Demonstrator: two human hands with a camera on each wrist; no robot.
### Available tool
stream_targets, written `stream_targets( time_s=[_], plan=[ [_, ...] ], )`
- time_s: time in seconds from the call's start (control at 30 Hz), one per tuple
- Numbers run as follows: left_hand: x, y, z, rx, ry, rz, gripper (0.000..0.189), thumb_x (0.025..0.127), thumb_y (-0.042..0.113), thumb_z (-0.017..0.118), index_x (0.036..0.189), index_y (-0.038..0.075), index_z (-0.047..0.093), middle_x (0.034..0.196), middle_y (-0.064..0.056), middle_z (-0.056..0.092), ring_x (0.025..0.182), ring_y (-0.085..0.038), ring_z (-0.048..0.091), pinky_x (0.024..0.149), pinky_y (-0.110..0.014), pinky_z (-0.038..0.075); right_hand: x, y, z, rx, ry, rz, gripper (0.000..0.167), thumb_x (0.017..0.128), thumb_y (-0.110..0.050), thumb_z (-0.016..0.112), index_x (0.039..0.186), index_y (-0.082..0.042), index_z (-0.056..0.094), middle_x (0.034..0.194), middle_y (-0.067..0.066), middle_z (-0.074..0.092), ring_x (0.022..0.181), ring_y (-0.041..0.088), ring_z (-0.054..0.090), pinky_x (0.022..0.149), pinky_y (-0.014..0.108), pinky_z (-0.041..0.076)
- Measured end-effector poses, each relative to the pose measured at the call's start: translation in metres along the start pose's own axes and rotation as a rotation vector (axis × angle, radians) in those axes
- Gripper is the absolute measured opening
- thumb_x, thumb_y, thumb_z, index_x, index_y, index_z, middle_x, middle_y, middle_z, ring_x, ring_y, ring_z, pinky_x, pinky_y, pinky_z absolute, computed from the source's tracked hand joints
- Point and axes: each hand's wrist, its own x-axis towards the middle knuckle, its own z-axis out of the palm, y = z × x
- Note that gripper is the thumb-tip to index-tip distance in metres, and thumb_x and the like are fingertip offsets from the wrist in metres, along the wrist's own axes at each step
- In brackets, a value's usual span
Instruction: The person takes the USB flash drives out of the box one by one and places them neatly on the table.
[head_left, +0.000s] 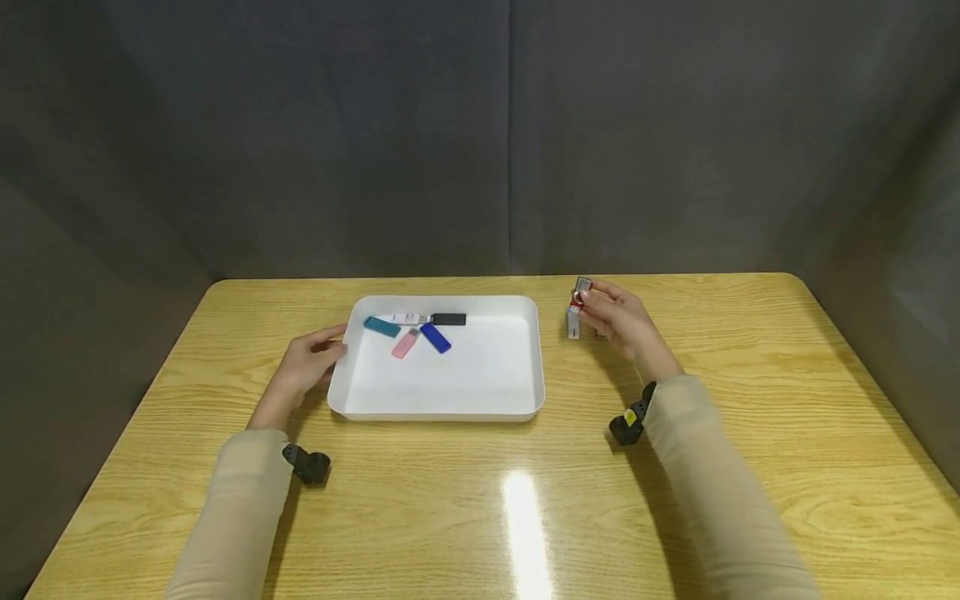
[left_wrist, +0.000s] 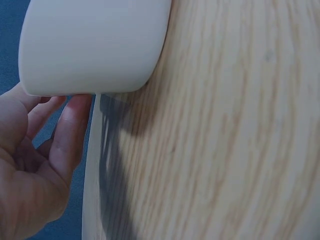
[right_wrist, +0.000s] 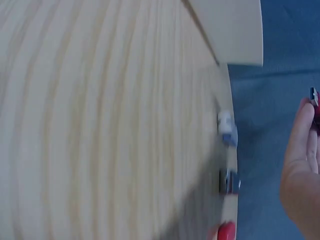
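Note:
My left hand rests against the left wall of a white tray, its fingertips right at the wall in the left wrist view. Inside the tray lie several USB sticks: a teal one, a pink one, a blue one, a black one and a white one. To the right of the tray my right hand pinches a red USB stick with a metal part, held up above the table. Fingers hide some of it.
Below the right hand a pale USB stick lies on the wooden table. The right wrist view shows a white-and-blue stick, a dark metallic one and a red item near the table's edge. A dark curtain hangs behind.

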Motion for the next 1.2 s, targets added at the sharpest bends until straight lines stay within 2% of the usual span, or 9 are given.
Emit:
stream_targets(
  time_s=[0.17,0.33,0.57,0.63,0.67,0.77,0.87,1.1,1.2],
  plan=[
    [-0.001,0.001,0.000,-0.010,0.000,-0.006,0.049,0.100,0.021,0.047,0.147,0.014,0.039,0.137,-0.022,0.049,0.104,-0.019,0.059,0.072,-0.015,0.052,-0.006,-0.004,-0.017,0.029,0.051,0.044,0.024,0.094,-0.004,0.055,0.116,-0.009,0.047,0.086,-0.008,0.070,0.079,0.004,0.068,0.073,0.013,0.055],
    [-0.002,0.002,0.000,-0.007,-0.004,-0.006,0.049,0.100,0.021,0.047,0.147,0.014,0.038,0.137,-0.022,0.048,0.106,-0.021,0.058,0.073,-0.015,0.052,-0.012,-0.006,-0.031,0.046,0.096,0.066,0.019,0.093,-0.006,0.057,0.109,-0.012,0.050,0.087,-0.008,0.067,0.080,0.003,0.067,0.074,0.013,0.054],
    [-0.002,0.002,0.001,-0.006,-0.002,-0.014,0.049,0.100,0.021,0.047,0.147,0.014,0.038,0.138,-0.023,0.048,0.110,-0.025,0.057,0.073,-0.015,0.051,-0.020,-0.012,-0.048,0.070,0.135,0.115,0.032,0.091,-0.010,0.060,0.119,-0.011,0.046,0.096,-0.006,0.062,0.083,0.003,0.067,0.078,0.013,0.054],
    [-0.001,0.002,0.001,-0.005,-0.002,-0.015,0.049,0.100,0.022,0.047,0.147,0.014,0.038,0.138,-0.023,0.048,0.111,-0.026,0.057,0.073,-0.015,0.051,-0.023,-0.014,-0.052,0.072,0.132,0.124,0.035,0.091,-0.010,0.061,0.122,-0.011,0.045,0.093,-0.007,0.063,0.083,0.003,0.068,0.079,0.013,0.053],
    [-0.001,0.002,0.001,-0.005,-0.002,-0.016,0.049,0.100,0.022,0.047,0.147,0.014,0.038,0.138,-0.023,0.048,0.111,-0.025,0.057,0.073,-0.015,0.051,-0.024,-0.014,-0.054,0.068,0.135,0.131,0.041,0.091,-0.010,0.060,0.128,-0.010,0.043,0.092,-0.007,0.064,0.083,0.003,0.067,0.079,0.013,0.053],
    [-0.001,0.002,0.000,-0.010,-0.004,-0.017,0.049,0.100,0.022,0.047,0.147,0.015,0.038,0.138,-0.022,0.048,0.111,-0.026,0.057,0.074,-0.016,0.051,-0.027,-0.015,-0.059,0.031,0.144,0.145,0.065,0.091,-0.012,0.060,0.148,-0.008,0.028,0.094,-0.009,0.062,0.083,0.001,0.067,0.081,0.012,0.053],
    [-0.001,0.002,0.000,-0.016,-0.002,-0.016,0.049,0.100,0.021,0.047,0.147,0.014,0.039,0.138,-0.022,0.047,0.112,-0.026,0.057,0.074,-0.016,0.052,-0.029,-0.015,-0.062,-0.037,0.160,0.148,0.077,0.091,-0.015,0.061,0.153,-0.003,0.015,0.095,-0.011,0.059,0.083,-0.003,0.065,0.082,0.011,0.052],
    [-0.002,0.003,0.000,-0.010,-0.002,-0.018,0.049,0.100,0.021,0.047,0.147,0.014,0.038,0.138,-0.023,0.048,0.110,-0.025,0.058,0.073,-0.016,0.052,-0.030,-0.012,-0.068,-0.102,0.191,0.143,0.070,0.093,-0.013,0.058,0.150,0.001,0.021,0.085,-0.017,0.067,0.081,-0.006,0.064,0.079,0.010,0.052],
    [-0.002,0.003,0.000,-0.011,-0.006,-0.013,0.049,0.100,0.021,0.046,0.147,0.014,0.037,0.138,-0.023,0.048,0.109,-0.025,0.059,0.072,-0.015,0.052,-0.030,-0.009,-0.070,-0.098,0.208,0.132,0.056,0.093,-0.013,0.059,0.143,-0.004,0.036,0.084,-0.016,0.067,0.081,-0.005,0.064,0.078,0.010,0.052]
  ],
)
